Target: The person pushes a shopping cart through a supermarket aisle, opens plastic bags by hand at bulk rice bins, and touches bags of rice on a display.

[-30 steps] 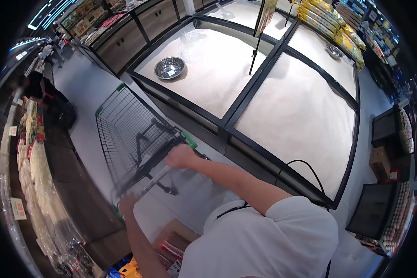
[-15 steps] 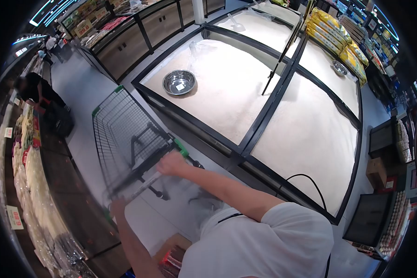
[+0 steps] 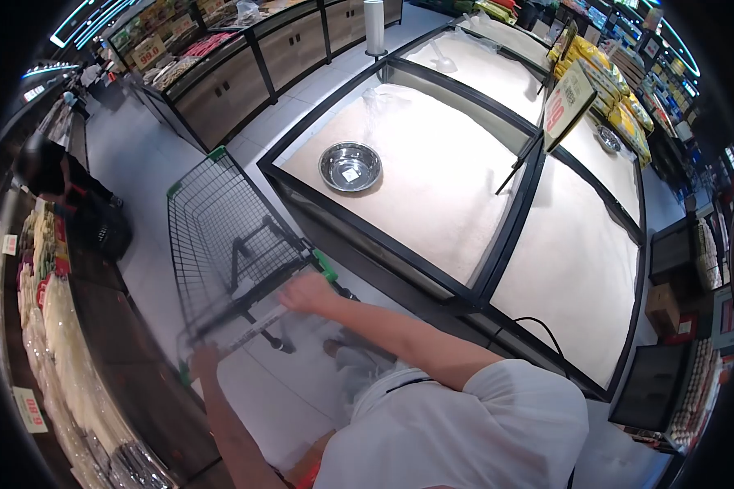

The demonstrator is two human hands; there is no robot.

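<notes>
A wire shopping cart point(image 3: 220, 232) with green plastic corners stands in front of me, and I see nothing in its basket. My right hand point(image 3: 308, 293) is closed round the right end of its push handle point(image 3: 257, 328). At the handle's left end, my left hand point(image 3: 205, 359) is closed too, a little blurred. Both arms reach forward and down to the bar. To the cart's right runs the black-framed bin point(image 3: 367, 236), filled with pale grain that looks like rice. A shiny metal bowl point(image 3: 350, 167) with a white label rests on the grain.
On the left, a shelf of bagged goods point(image 3: 65, 350) runs along the aisle. Further ahead, a person in black point(image 3: 65, 175) bends beside a dark basket point(image 3: 106, 232). A wooden-fronted counter point(image 3: 224, 98) stands ahead. Yellow bags point(image 3: 603, 77) are stacked behind the bins.
The bins, bowl and person in black have shifted lower in view as I move forward with the cart. A price sign above the bins now shows its face. Both hands keep their hold.
</notes>
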